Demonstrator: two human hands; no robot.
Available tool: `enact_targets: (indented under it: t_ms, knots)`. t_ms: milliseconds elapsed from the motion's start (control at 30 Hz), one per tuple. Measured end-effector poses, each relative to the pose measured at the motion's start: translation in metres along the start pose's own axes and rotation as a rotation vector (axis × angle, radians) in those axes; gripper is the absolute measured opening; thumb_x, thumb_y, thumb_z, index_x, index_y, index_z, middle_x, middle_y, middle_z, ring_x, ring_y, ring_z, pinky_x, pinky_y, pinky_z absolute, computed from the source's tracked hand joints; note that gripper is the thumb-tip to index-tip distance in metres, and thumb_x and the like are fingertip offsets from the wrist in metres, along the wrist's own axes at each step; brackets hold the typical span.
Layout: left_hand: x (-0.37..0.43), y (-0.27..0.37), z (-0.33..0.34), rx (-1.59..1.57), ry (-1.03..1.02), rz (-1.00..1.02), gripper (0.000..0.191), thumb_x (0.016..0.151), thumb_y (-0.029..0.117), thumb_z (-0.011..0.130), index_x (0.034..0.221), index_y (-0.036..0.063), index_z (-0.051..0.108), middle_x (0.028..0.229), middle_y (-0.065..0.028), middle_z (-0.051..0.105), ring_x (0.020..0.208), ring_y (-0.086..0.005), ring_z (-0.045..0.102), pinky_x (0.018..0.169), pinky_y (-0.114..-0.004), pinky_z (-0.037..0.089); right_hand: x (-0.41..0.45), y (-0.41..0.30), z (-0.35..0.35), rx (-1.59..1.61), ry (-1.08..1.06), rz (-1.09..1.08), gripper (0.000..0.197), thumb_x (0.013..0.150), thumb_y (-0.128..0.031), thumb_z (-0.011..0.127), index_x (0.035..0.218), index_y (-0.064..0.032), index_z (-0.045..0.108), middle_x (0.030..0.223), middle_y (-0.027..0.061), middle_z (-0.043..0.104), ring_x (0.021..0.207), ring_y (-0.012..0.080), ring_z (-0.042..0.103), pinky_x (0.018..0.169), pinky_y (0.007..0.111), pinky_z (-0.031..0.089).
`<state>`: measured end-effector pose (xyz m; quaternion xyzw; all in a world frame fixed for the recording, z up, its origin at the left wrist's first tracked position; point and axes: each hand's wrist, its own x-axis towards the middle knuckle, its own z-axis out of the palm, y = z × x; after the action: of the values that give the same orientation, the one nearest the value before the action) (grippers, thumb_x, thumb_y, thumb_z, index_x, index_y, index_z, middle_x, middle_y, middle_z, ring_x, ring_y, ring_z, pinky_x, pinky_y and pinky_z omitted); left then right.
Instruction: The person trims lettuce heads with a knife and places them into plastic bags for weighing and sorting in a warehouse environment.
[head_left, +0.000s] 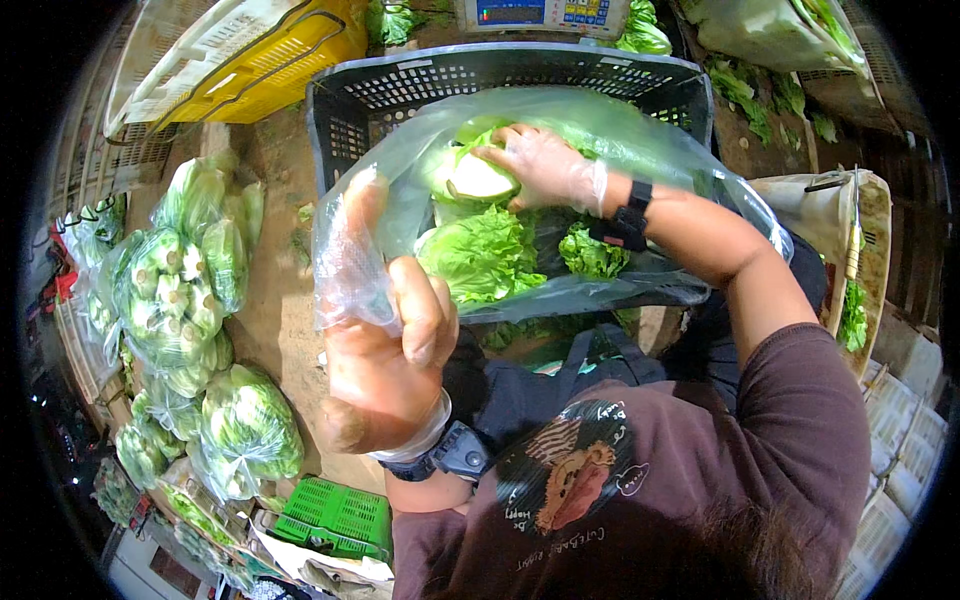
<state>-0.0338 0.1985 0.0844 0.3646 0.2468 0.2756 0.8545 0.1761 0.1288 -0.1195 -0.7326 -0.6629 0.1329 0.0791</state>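
A clear plastic bag (645, 135) lies wide at the mouth inside a black plastic crate (510, 64). Leafy green lettuce (480, 259) rests in the bag, with a smaller leafy piece (592, 250) to its right. My right hand (544, 169), in a thin clear glove, grips a lettuce head (480, 174) by its pale cut base, inside the bag's mouth. My left hand (390, 345), also gloved, is at the bag's left edge; some fingers are behind the film, which hangs over them, and the others are curled outside it.
Bagged vegetables (169, 300) are piled on the floor at the left, above a green plastic basket (334, 517). A yellow crate (255, 75) stands at upper left, a digital scale (541, 13) beyond the black crate. A knife (853, 244) lies on a container (874, 217) at the right.
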Motion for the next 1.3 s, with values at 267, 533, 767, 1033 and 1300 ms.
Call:
enact_targets:
  t_ms: [267, 533, 767, 1033, 1300]
  knots:
    - [0.001, -0.002, 0.002, 0.041, -0.075, -0.076, 0.139, 0.049, 0.070, 0.078, 0.144, -0.0073, 0.013, 0.059, 0.0032, 0.043, 0.047, -0.0034, 0.032, 0.041, -0.016, 0.023, 0.067, 0.051, 0.017, 0.310, 0.179, -0.042, 0.055, 0.073, -0.034, 0.072, 0.121, -0.0119, 0.058, 0.115, 0.0169, 0.062, 0.103, 0.0318, 0.060, 0.088, 0.040, 0.047]
    - [0.007, 0.002, 0.006, 0.179, -0.143, -0.096, 0.141, 0.047, 0.079, 0.072, 0.144, -0.0073, 0.017, 0.060, 0.0042, 0.042, 0.047, -0.0020, 0.032, 0.041, -0.016, 0.024, 0.079, 0.038, 0.016, 0.427, -0.137, 0.372, 0.049, 0.084, -0.041, 0.062, 0.122, -0.0101, 0.056, 0.109, 0.0166, 0.064, 0.102, 0.0318, 0.060, 0.089, 0.039, 0.046]
    - [0.002, 0.002, 0.005, 0.186, -0.256, -0.107, 0.130, 0.054, 0.074, 0.069, 0.143, -0.0064, 0.020, 0.063, 0.0041, 0.043, 0.047, -0.0018, 0.032, 0.042, -0.016, 0.023, -0.069, -0.042, -0.027, 0.479, -0.004, 0.310, 0.037, 0.084, -0.027, 0.062, 0.117, -0.0101, 0.060, 0.121, 0.0142, 0.058, 0.113, 0.0303, 0.055, 0.096, 0.040, 0.044]
    - [0.012, -0.008, 0.013, -0.065, -0.513, -0.020, 0.103, 0.077, 0.062, 0.059, 0.143, -0.0042, 0.017, 0.069, 0.0016, 0.038, 0.054, -0.0053, 0.030, 0.046, -0.017, 0.026, -0.096, -0.102, -0.067, 0.218, 0.486, 0.010, 0.043, 0.072, -0.025, 0.070, 0.114, -0.0163, 0.061, 0.123, 0.0103, 0.057, 0.115, 0.0297, 0.052, 0.098, 0.045, 0.039]
    - [0.013, -0.003, 0.003, -0.091, -0.516, -0.042, 0.094, 0.077, 0.060, 0.058, 0.141, -0.0010, 0.024, 0.071, -0.0013, 0.041, 0.057, -0.0085, 0.034, 0.052, -0.021, 0.030, -0.288, 0.009, -0.121, 0.010, 0.151, 1.244, 0.077, 0.072, -0.041, 0.076, 0.136, -0.0147, 0.043, 0.106, 0.0085, 0.065, 0.097, 0.0219, 0.062, 0.086, 0.036, 0.047]
